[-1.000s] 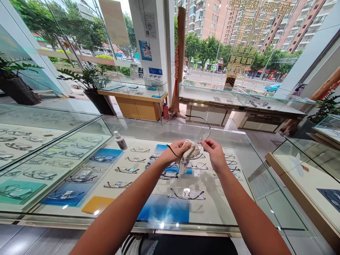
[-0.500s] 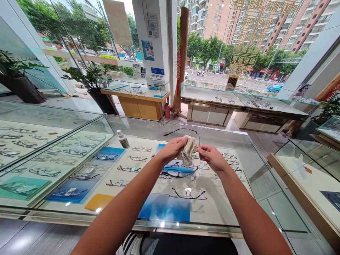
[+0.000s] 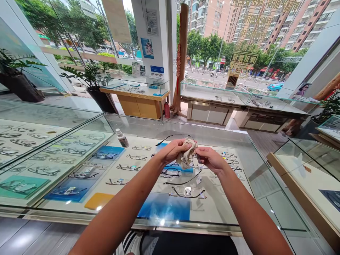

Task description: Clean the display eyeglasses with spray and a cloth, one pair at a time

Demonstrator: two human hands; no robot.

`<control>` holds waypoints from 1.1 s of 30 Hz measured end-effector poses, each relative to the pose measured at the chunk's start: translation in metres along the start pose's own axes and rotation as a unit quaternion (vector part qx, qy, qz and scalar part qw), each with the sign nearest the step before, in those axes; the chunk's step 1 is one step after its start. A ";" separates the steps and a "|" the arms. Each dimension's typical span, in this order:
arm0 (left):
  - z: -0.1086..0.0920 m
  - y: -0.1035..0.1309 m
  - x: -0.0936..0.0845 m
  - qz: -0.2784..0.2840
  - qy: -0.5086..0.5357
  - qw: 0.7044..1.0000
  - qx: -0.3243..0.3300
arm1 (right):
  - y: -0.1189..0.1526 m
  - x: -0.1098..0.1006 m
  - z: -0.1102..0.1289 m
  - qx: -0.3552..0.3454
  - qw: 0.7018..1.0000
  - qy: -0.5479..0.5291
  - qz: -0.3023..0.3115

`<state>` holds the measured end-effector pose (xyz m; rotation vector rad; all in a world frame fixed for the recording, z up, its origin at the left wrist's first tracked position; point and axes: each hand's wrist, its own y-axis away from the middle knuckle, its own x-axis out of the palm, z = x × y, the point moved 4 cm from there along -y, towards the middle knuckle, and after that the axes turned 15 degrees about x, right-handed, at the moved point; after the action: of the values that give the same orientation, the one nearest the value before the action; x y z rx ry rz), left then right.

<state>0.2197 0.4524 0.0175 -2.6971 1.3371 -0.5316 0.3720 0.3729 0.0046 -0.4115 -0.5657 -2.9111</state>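
My left hand (image 3: 174,150) is closed on a crumpled beige cloth (image 3: 186,157) above the glass counter. The cloth is wrapped around part of a pair of glasses (image 3: 172,136), whose dark temples stick out, one behind the cloth and one below it. The fingers of my right hand (image 3: 211,158) pinch the frame at the cloth's right edge. A small white tag (image 3: 199,180) hangs from the glasses. The lenses are hidden by the cloth and fingers.
A white spray bottle (image 3: 122,138) stands on the counter (image 3: 127,122), left of my hands. Rows of glasses lie under the glass, with a yellow case (image 3: 99,201) near the front. Another glass case (image 3: 300,170) stands at the right.
The glasses have tilted and moved slightly left, and the lower temple now shows further down. The cloth has bunched up differently around the frame. Both hands keep their hold.
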 end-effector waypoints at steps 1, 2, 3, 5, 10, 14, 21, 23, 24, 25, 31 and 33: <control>0.001 0.000 0.000 -0.003 0.000 1.000 0.001 | 0.000 -0.001 0.000 0.000 1.000 0.001 -0.003; 0.001 -0.001 -0.001 -0.007 -0.002 1.000 0.004 | -0.001 -0.001 0.000 -0.001 1.000 0.002 -0.007; 0.001 -0.001 -0.001 -0.010 -0.007 1.000 0.008 | -0.001 -0.002 -0.001 -0.001 1.000 0.002 -0.012; 0.002 -0.001 -0.002 -0.014 -0.016 1.000 0.013 | -0.002 -0.002 -0.001 0.000 1.000 0.002 -0.021; 0.002 -0.001 -0.003 -0.012 -0.006 1.000 0.005 | -0.002 -0.001 -0.002 0.019 1.000 0.001 -0.023; 0.000 0.001 -0.002 0.015 0.004 1.000 -0.010 | 0.000 -0.002 -0.003 0.037 0.999 0.002 -0.018; 0.002 0.002 -0.006 0.008 -0.006 1.000 -0.019 | 0.000 0.006 -0.005 0.049 0.998 -0.013 0.030; 0.003 0.001 -0.008 -0.004 -0.012 1.000 -0.014 | -0.001 0.007 -0.006 0.048 0.998 -0.017 0.042; 0.004 0.001 -0.008 -0.008 -0.012 1.000 -0.005 | -0.001 0.007 -0.006 0.046 0.998 -0.018 0.046; 0.004 0.000 -0.007 -0.009 -0.011 1.000 0.004 | -0.002 0.007 -0.006 0.043 0.998 -0.018 0.050; 0.011 -0.005 -0.004 -0.033 -0.028 0.997 0.058 | -0.003 0.003 -0.006 0.034 0.998 -0.015 0.052; 0.012 -0.006 -0.003 -0.045 -0.035 0.995 0.076 | -0.002 0.002 -0.006 0.037 0.998 -0.017 0.047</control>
<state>0.2266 0.4576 0.0070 -2.6359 1.1135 -0.5200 0.3686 0.3727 -0.0008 -0.4666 -0.6402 -2.7883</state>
